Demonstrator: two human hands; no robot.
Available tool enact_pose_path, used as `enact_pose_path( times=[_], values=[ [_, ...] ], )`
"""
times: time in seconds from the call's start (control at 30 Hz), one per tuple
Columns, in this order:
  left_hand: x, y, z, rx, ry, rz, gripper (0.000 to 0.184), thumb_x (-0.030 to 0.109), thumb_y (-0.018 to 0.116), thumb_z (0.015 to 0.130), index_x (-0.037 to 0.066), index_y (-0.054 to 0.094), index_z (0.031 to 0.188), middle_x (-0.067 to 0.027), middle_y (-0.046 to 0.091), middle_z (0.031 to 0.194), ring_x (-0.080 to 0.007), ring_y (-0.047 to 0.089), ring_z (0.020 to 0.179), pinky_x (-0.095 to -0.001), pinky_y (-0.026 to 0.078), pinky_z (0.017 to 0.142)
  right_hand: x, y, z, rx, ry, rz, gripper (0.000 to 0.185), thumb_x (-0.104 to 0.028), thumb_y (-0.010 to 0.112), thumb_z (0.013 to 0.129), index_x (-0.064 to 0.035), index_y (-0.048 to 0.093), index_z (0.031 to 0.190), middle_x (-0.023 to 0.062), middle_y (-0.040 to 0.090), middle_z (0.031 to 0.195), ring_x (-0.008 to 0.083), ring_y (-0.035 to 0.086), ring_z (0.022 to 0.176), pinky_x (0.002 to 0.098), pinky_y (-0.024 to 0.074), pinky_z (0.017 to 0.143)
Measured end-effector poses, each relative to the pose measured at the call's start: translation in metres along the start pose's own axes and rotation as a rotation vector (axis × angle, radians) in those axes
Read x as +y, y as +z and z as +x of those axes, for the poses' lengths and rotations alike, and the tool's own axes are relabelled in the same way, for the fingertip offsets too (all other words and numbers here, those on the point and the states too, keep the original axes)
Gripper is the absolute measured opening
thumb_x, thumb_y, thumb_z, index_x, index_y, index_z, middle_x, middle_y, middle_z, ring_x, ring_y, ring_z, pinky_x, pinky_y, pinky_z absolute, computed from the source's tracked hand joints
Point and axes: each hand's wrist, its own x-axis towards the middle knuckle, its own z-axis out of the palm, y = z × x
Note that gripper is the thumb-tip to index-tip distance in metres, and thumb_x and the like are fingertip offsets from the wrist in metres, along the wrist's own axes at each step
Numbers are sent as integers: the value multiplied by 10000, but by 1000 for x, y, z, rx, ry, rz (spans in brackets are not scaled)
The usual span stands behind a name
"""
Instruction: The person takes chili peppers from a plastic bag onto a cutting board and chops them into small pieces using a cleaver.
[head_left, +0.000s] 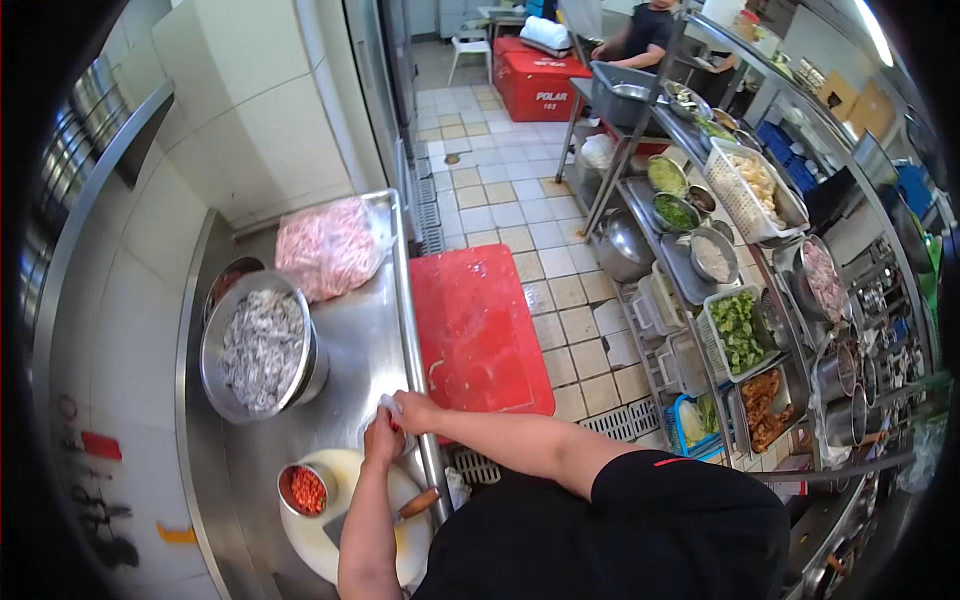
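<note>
My left hand (pixel 379 438) and my right hand (pixel 414 412) are together over the steel counter's front edge. Both are closed on a small whitish, crumpled thing (pixel 387 402), bag or cloth I cannot tell. A bit of red shows between them. Below my left hand a round white chopping board (pixel 318 540) lies on the counter, with a wooden-handled cleaver (pixel 417 503) on it, its blade partly behind my left forearm. At the board's far side stands a metal cup of chopped red chillies (pixel 307 491). Beyond it is a bowl of greyish-white strips (pixel 262 345), perhaps squid.
A clear bag of pink meat (pixel 330 247) sits on the steel counter (pixel 365 355). A red flat lid or board (pixel 480 330) is beside the counter. Shelves at right hold a basket of greens (pixel 741 332) and several bowls. Another person (pixel 648 40) stands at the back.
</note>
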Motion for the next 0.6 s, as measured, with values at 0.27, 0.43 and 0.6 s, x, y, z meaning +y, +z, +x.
enact_pose_path(
  times=[0.27, 0.43, 0.6],
  values=[
    [-11, 0, 10, 15, -58, -93, 485, 214, 710, 789, 94, 558, 1233, -227, 679, 1115, -428, 633, 1074, -482, 502, 923, 25, -7, 23, -61, -61, 132, 300, -237, 633, 841, -49, 697, 1066, 241, 687, 1027, 395, 662, 1021, 443, 526, 875],
    [-11, 0, 6, 48, 12, -274, 335, 139, 712, 759, 45, 600, 1060, -217, 687, 992, -416, 648, 984, -438, 510, 853, 14, -10, 6, 13, -11, 190, 212, -230, 626, 872, -23, 647, 914, 219, 676, 905, 373, 667, 898, 446, 510, 769],
    [-4, -5, 1, 43, 9, -269, 326, 158, 742, 777, 39, 578, 1032, -229, 684, 982, -429, 646, 974, -456, 503, 829, 10, -9, 12, -39, -37, 147, 182, -204, 620, 888, -37, 659, 947, 226, 680, 908, 370, 672, 897, 453, 507, 763]
  ],
)
